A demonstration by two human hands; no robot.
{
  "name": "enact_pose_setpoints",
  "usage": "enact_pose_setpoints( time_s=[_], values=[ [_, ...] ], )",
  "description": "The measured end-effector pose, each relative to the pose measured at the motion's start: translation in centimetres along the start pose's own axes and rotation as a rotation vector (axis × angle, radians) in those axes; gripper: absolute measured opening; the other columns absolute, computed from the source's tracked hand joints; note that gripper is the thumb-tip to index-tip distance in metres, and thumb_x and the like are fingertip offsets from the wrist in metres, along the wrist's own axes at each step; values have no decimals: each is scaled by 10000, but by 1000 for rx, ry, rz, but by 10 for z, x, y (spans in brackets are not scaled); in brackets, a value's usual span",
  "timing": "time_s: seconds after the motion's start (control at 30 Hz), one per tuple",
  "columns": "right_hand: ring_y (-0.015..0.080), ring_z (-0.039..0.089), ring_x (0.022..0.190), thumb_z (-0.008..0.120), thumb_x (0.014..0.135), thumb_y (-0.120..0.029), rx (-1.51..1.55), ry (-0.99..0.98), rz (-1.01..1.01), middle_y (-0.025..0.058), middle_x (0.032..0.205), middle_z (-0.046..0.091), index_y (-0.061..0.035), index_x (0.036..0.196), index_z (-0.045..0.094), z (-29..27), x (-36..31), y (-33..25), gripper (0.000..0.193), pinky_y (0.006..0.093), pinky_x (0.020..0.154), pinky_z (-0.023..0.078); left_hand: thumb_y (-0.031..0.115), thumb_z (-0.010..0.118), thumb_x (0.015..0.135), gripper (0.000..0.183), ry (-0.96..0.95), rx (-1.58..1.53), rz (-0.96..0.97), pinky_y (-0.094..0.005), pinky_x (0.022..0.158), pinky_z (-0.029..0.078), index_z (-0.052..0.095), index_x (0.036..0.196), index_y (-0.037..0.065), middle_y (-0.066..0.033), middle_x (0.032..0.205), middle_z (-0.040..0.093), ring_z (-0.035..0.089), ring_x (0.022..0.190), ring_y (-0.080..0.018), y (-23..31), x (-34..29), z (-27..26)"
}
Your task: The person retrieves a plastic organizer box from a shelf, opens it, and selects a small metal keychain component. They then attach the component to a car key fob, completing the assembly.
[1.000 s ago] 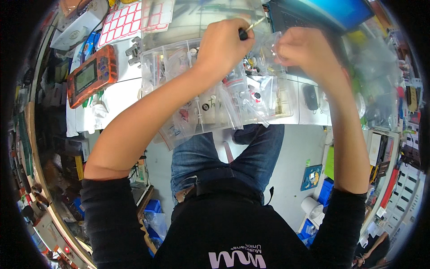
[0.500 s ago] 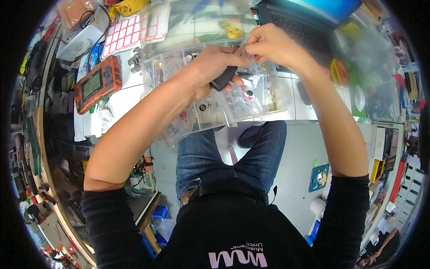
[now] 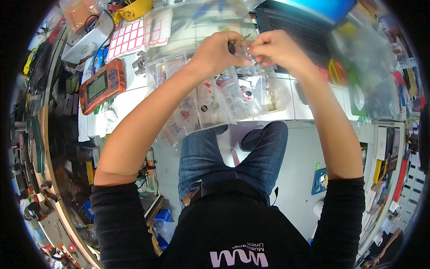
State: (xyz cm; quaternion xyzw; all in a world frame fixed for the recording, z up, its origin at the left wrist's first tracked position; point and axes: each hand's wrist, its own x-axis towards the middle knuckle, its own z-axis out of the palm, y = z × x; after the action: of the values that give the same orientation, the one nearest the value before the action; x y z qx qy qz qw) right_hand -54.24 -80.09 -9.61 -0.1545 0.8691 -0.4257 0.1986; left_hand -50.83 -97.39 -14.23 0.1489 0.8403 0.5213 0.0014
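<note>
My left hand [image 3: 217, 53] is closed around a small black object that looks like a key fob [image 3: 231, 48], mostly hidden by the fingers. Thin brass-coloured metal pieces [image 3: 243, 39] stick up beyond its fingertips. Close beside it, my right hand [image 3: 277, 50] pinches with thumb and fingers at something too small to make out. Both hands are above a clear compartment box [image 3: 280, 101] with its lid tipped back. Small zip bags [image 3: 215, 105] of parts lie in and over the box; one bag holds a red and black piece [image 3: 247, 93].
An orange handheld device [image 3: 102, 86] with a screen lies on the white tiled table at the left. Behind it are a sheet of red-bordered labels [image 3: 127, 38] and a yellow container [image 3: 134, 10]. A laptop [image 3: 293, 33] stands at the back right, near yellow-handled tool grips [image 3: 336, 71].
My left hand has turned and shifted up and left, so the black object now mostly hides behind the fingers. The brass-coloured pieces now show. My right hand has lowered slightly and moved right.
</note>
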Motion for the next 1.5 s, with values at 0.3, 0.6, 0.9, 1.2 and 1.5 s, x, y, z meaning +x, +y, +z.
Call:
enact_pose_setpoints(
  time_s=[0.3,0.6,0.9,1.2,1.5],
  values=[
    [75,570,670,618,803,-214,447,86,-83,38,808,628,-28,888,628,-16,-59,-12,205,213,593,472,154,679,754,178,263,-98,-3,-206,416,354,639,872,27,-12,666,581,454,460,-53,35,-12,-17],
    [74,568,616,628,808,-154,831,153,-237,55,766,632,-4,881,610,12,-115,-23,168,204,564,483,132,656,776,181,157,-681,-90,-199,347,311,606,862,-19,-70,648,581,452,420,-73,105,-66,14],
    [94,598,633,616,798,-86,857,179,-251,90,792,640,23,905,609,9,-138,-20,153,227,573,521,106,635,771,142,67,-820,-140,-202,331,312,589,817,-20,-94,662,574,441,395,-85,114,-76,18],
    [90,582,587,624,779,-39,833,209,-310,76,737,630,34,892,603,13,-148,-14,136,215,553,497,95,622,775,145,-155,-1192,-344,-198,329,304,573,855,-15,-56,639,542,425,392,-78,116,-79,25],
    [90,571,627,610,770,20,926,438,-314,69,774,610,47,874,582,33,-156,-14,111,205,565,495,55,678,753,106,223,-667,-41,-165,414,382,626,828,1,-41,725,623,506,515,-34,120,-85,48]
  ],
)
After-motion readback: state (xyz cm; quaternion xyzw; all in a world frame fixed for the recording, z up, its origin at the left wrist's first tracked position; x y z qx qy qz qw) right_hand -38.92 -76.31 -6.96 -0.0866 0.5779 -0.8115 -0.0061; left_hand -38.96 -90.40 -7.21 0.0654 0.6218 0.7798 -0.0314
